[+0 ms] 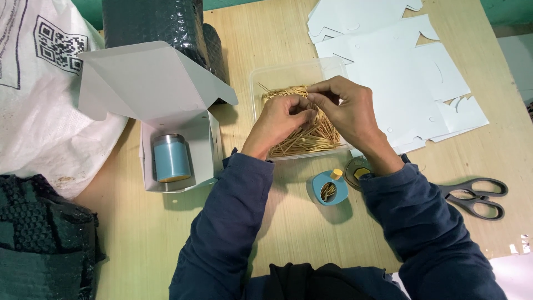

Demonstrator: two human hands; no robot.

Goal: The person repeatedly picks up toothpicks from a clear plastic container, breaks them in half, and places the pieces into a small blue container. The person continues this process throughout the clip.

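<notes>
Right, both hands are down in the clear rectangular plastic tub (pixel 261 78), which sits on the pale wooden table (pixel 166 233) and holds a loose heap of thin wooden toothpicks (pixel 313 139). The left hand (pixel 277 119) has its fingers curled in, tips pinched together on a small bunch of the sticks over the middle of the pile. The right hand (pixel 350 108) meets it from the other side, fingers bent and closed on the same bunch (thumb hidden behind the knuckles, so how tight the grip is I cannot tell). The two sets of fingertips are touching, or as near as makes no difference.

Just in front of the tub, between the two dark blue sleeves (pixel 233 222), stands a small round blue container (pixel 328 189) with its mouth open and a few toothpicks showing inside. Beside it to the right lies a round lid-like disc (pixel 355 169) with a yellow centre, partly under the right wrist.

Off to the left, an open white cardboard box (pixel 166 105) lies on its side with a blue cylinder with metal ends (pixel 171 158) inside it. Further left is a white woven sack (pixel 44 100). At the far right of the table rests a pair of dark-handled scissors (pixel 477 197), and beyond the tub is a spread of flat white die-cut cardboard sheets (pixel 400 72).
</notes>
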